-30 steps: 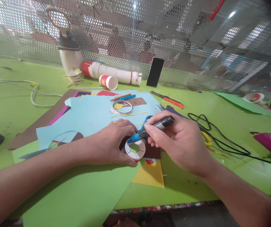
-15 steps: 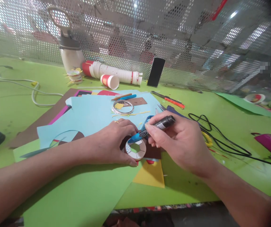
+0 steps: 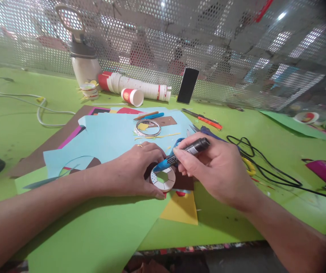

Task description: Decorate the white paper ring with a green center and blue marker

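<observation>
My left hand is closed round the left side of a small white ring with an opening in its middle. Dark lines split the ring's face into sections, and blue dots fill the upper left one. In my right hand is a blue marker pen with a black end, held slanted. Its tip meets the dotted section, or hovers just over it; I cannot tell which. Beneath lie a brown piece, a yellow paper and a green sheet.
A light blue sheet bears a tape roll and pencils. Behind stand a stack of paper cups, a phone and a pale flask. To the right are an orange cutter, a black cable and a magenta tool.
Almost nothing differs. The whole view has shifted very slightly, while both hands keep their hold on the ring and the marker pen.
</observation>
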Available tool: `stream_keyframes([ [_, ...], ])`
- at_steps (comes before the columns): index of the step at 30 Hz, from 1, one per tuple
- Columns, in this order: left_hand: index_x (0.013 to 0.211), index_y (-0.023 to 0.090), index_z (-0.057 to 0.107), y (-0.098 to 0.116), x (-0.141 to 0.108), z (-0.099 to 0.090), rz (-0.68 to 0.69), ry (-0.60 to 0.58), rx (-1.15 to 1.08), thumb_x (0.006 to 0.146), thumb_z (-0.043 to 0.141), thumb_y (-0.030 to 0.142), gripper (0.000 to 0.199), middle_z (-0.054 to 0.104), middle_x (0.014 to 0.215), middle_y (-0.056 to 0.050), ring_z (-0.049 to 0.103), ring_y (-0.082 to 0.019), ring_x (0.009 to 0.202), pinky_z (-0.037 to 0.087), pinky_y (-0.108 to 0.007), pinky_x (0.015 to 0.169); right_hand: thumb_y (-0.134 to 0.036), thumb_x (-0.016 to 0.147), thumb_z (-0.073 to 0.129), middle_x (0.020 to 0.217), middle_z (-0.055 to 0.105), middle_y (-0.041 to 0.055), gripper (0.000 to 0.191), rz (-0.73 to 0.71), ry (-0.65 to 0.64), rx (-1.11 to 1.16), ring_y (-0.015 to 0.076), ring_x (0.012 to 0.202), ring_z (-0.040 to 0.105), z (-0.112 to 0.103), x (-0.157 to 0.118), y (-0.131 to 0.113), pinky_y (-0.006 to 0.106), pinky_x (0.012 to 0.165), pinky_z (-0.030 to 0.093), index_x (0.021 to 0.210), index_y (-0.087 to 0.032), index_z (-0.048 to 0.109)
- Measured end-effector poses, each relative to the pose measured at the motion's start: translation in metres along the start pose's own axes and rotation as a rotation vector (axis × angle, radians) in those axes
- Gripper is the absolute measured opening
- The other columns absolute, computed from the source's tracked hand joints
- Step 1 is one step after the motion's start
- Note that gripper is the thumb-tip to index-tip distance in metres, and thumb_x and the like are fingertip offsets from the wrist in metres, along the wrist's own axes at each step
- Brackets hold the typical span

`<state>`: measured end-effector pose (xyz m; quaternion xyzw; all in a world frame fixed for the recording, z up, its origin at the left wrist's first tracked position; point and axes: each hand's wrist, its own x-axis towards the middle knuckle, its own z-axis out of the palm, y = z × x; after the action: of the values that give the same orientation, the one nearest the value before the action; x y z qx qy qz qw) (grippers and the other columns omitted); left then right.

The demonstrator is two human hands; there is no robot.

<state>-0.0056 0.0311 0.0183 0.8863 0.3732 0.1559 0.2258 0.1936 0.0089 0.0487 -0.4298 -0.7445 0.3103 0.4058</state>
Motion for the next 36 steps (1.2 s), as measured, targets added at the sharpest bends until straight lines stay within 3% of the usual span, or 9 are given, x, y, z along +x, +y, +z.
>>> stream_keyframes([
  [10,0.109,0.017,0.061,-0.0015,-0.0003,0.0008,0.013,0.005,-0.016,0.066,0.082,0.044,0.054,0.061,0.112,-0.008,0.056,-0.029,0.104,0.046,-0.042,0.088,-0.029,0.085,0.068,0.057,0.061,-0.0064,0.014,0.0,0.014,-0.025,0.0055,0.049,0.057,0.0006,0.0019,-0.0008,0.012,0.046,0.048,0.077,-0.018,0.062],
  [16,0.104,0.018,0.061,-0.0013,-0.0008,0.0005,0.004,0.007,-0.011,0.067,0.082,0.043,0.05,0.061,0.112,-0.008,0.056,-0.028,0.104,0.046,-0.041,0.087,-0.03,0.085,0.068,0.06,0.063,-0.0053,0.017,-0.004,0.02,-0.005,0.0066,0.051,0.059,-0.0003,0.0009,-0.0024,0.014,0.048,0.049,0.076,-0.018,0.062],
  [23,0.102,0.017,0.06,-0.0016,0.0001,0.0004,-0.011,0.01,-0.005,0.063,0.084,0.045,0.053,0.06,0.114,-0.009,0.055,-0.029,0.108,0.045,-0.042,0.091,-0.027,0.086,0.068,0.06,0.061,-0.0038,0.017,-0.058,0.163,-0.022,0.0074,0.048,0.056,-0.0064,0.001,-0.0068,0.019,0.048,0.048,0.074,-0.017,0.063],
  [36,0.099,0.02,0.058,0.0014,-0.0016,0.0006,-0.036,0.022,-0.009,0.066,0.082,0.044,0.047,0.06,0.116,-0.009,0.055,-0.03,0.11,0.046,-0.043,0.093,-0.035,0.086,0.068,0.06,0.063,-0.0026,0.02,0.009,0.063,-0.035,0.0108,0.052,0.059,-0.0023,-0.0004,-0.0044,0.021,0.048,0.05,0.076,-0.019,0.063],
])
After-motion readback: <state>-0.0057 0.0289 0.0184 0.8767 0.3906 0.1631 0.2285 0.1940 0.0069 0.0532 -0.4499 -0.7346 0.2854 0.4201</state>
